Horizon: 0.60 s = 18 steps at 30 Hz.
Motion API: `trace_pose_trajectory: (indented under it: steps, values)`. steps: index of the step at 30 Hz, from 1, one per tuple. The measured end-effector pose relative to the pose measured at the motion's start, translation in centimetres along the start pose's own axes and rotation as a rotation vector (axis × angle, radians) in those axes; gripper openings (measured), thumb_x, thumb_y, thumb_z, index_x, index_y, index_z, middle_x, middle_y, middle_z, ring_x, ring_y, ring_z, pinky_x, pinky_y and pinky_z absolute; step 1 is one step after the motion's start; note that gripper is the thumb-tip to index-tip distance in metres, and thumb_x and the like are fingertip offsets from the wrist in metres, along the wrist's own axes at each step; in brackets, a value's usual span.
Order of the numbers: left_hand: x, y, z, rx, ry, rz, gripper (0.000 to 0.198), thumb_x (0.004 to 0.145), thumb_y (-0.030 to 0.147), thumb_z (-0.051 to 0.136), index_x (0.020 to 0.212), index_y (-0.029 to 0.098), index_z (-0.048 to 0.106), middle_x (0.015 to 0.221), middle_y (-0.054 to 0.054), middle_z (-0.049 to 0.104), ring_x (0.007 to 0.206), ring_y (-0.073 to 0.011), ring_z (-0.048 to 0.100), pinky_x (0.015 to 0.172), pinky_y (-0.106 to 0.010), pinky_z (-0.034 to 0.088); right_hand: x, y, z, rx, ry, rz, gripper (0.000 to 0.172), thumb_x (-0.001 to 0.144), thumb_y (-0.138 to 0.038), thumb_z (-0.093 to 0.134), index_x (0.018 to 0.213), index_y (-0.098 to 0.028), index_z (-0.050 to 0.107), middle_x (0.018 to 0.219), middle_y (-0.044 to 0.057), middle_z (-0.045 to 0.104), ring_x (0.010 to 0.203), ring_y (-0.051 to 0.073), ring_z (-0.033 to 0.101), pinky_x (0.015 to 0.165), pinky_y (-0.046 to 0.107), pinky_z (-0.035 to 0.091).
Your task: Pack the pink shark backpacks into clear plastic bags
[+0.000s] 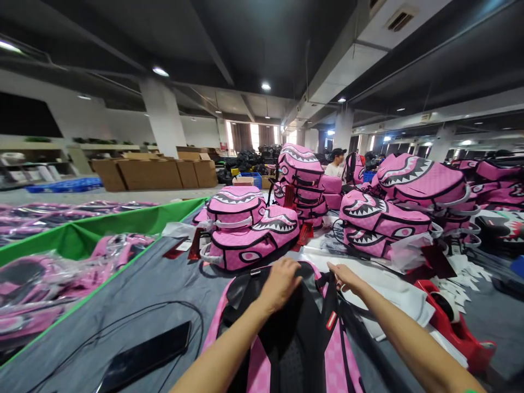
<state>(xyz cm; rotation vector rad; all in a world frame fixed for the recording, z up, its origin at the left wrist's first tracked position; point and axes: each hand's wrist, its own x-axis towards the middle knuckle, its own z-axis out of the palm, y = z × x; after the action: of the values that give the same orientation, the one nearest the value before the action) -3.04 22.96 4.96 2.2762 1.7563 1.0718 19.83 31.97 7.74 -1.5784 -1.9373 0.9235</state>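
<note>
A pink and black backpack (pixel 262 357) lies in front of me with its black back panel and shoulder straps facing up. My left hand (pixel 281 284) is at its upper part, fingers curled on the black fabric; the fingertips are partly hidden. At the backpack's upper right edge, my right hand (pixel 345 277) is closed on a black shoulder strap (pixel 328 297) that bears a small red label. Just beyond my hands sit pink shark-face backpacks (pixel 245 248), stacked, with dark red tags hanging from them.
On the grey table (pixel 164 284) lie a black phone (pixel 145 357) and a thin cable. A red tape dispenser (pixel 462 333) and white paper slips (pixel 462 278) are at right. Left, a green-edged bin (pixel 82 234) holds plastic-wrapped pink bags. A person (pixel 336 164) is farther back.
</note>
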Motion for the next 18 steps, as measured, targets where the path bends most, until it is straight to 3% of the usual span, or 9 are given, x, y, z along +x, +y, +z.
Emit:
trace_pose_trajectory:
  steps: [3,6,9,11,13,18]
  values:
    - [1.7,2.0,3.8,-0.082,-0.131,0.062,0.02,0.08,0.02,0.069,0.1,0.022,0.07,0.105,-0.005,0.072,0.109,-0.0261,0.061,0.095,-0.042,0.05,-0.3,-1.4,1.3,0.041,0.106,-0.113,0.028,0.086,-0.045,0.056,0.073,-0.023,0.047,0.05,-0.007,0.045,0.05,0.014,0.05,0.051,0.023,0.036]
    - [1.9,2.7,6.0,-0.171,-0.156,0.087,0.02,0.09,0.021,0.052,0.097,0.017,0.071,0.099,-0.006,0.073,0.096,-0.0236,0.065,0.086,-0.037,0.053,-3.2,-2.3,1.9,0.053,0.207,-0.384,0.026,0.079,-0.044,0.062,0.076,-0.023,0.046,0.058,-0.007,0.048,0.056,0.013,0.05,0.055,0.022,0.036]
    - [0.8,2.8,6.4,-0.266,-0.181,0.166,0.024,0.089,0.017,0.048,0.092,0.017,0.073,0.1,-0.003,0.074,0.098,-0.0201,0.067,0.102,-0.036,0.048,-7.3,-2.3,2.4,-0.01,0.246,-0.668,0.02,0.076,-0.036,0.061,0.075,-0.023,0.047,0.057,-0.007,0.05,0.05,0.011,0.048,0.052,0.022,0.035]
    - [0.1,2.7,6.3,-0.305,-0.198,0.209,0.019,0.085,0.016,0.056,0.09,0.019,0.074,0.099,-0.001,0.075,0.103,-0.0194,0.067,0.116,-0.038,0.036,-10.2,-2.3,2.8,-0.042,0.26,-0.767,0.012,0.077,-0.029,0.059,0.077,-0.023,0.049,0.056,-0.008,0.05,0.045,0.009,0.046,0.048,0.021,0.034]
    - [0.0,2.7,6.3,-0.325,-0.199,0.212,0.019,0.084,0.016,0.057,0.091,0.02,0.074,0.097,-0.001,0.076,0.102,-0.0189,0.068,0.122,-0.04,0.029,-13.1,-2.5,2.8,-0.043,0.293,-0.832,0.01,0.077,-0.024,0.058,0.077,-0.023,0.048,0.054,-0.009,0.049,0.042,0.008,0.043,0.044,0.02,0.033]
    - [0.7,3.2,5.5,-0.345,-0.187,0.153,0.023,0.087,0.015,0.053,0.089,0.022,0.074,0.083,0.001,0.076,0.083,-0.0169,0.071,0.119,-0.044,0.035,-18.1,-2.9,0.4,-0.035,0.269,-0.831,0.019,0.08,-0.029,0.065,0.073,-0.024,0.049,0.051,-0.009,0.046,0.038,0.008,0.037,0.041,0.021,0.032]
